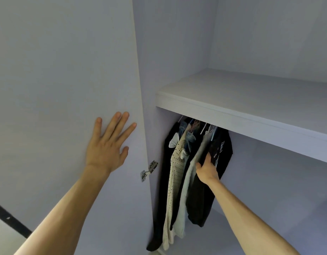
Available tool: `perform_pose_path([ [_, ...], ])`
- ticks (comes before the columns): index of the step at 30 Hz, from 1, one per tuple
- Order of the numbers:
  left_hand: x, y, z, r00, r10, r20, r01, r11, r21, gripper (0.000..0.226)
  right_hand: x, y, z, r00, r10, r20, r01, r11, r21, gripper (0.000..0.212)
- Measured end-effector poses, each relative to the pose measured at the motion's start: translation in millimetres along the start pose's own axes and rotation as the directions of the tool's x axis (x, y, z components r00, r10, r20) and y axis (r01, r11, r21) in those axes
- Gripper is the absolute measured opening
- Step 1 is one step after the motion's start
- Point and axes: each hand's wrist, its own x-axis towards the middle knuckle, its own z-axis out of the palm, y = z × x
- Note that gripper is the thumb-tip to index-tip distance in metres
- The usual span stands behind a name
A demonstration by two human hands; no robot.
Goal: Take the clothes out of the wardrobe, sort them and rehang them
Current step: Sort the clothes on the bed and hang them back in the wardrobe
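Several garments hang bunched at the left end of the wardrobe under the shelf: a black one against the side wall, a cream dotted one [175, 173], a pale one [191, 173] and a black printed garment [220, 153] on the right. My left hand [107, 146] presses flat, fingers spread, against the inside of the open wardrobe door [57, 80]. My right hand [207, 169] reaches into the clothes, thumb up, fingers tucked behind the black printed garment's front edge and hidden by the cloth.
A white shelf [241, 111] runs across above the hanging clothes. A metal door hinge [149, 170] sits on the door edge beside the garments. The wardrobe's hanging space to the right of the clothes shows only the back wall.
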Motion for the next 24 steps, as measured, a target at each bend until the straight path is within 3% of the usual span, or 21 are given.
perform_pose_path([
  [8,-0.7,2.0,-9.8,0.993,-0.028,0.116,0.023,0.999,0.042,0.082,-16.9,15.8,6.2,0.994,-0.047,0.097,0.046,0.999,0.01,0.081],
  [11,-6.7,2.8,-19.7,0.989,-0.02,0.145,0.03,0.997,-0.068,0.084,-47.2,14.5,4.8,0.994,-0.037,0.105,0.036,0.999,0.012,0.084],
  [15,-53.2,17.0,-27.8,0.972,-0.038,0.233,0.107,0.95,-0.292,0.082,-109.7,10.8,17.1,0.985,-0.089,0.146,0.091,0.996,-0.004,0.072],
  [17,-96.7,27.1,-36.8,0.907,-0.054,0.418,0.23,0.894,-0.384,0.079,-145.8,2.1,29.1,0.957,-0.175,0.232,0.181,0.984,-0.005,0.061],
  [19,-148.2,36.2,-48.4,0.779,-0.073,0.622,0.423,0.793,-0.438,0.074,-179.9,-6.4,44.7,0.901,-0.291,0.322,0.306,0.952,0.005,0.052],
  [24,-325.2,33.5,-101.4,0.523,-0.164,0.837,0.713,0.623,-0.323,0.066,-266.3,-26.3,109.8,0.671,-0.546,0.502,0.645,0.764,-0.031,0.041],
])
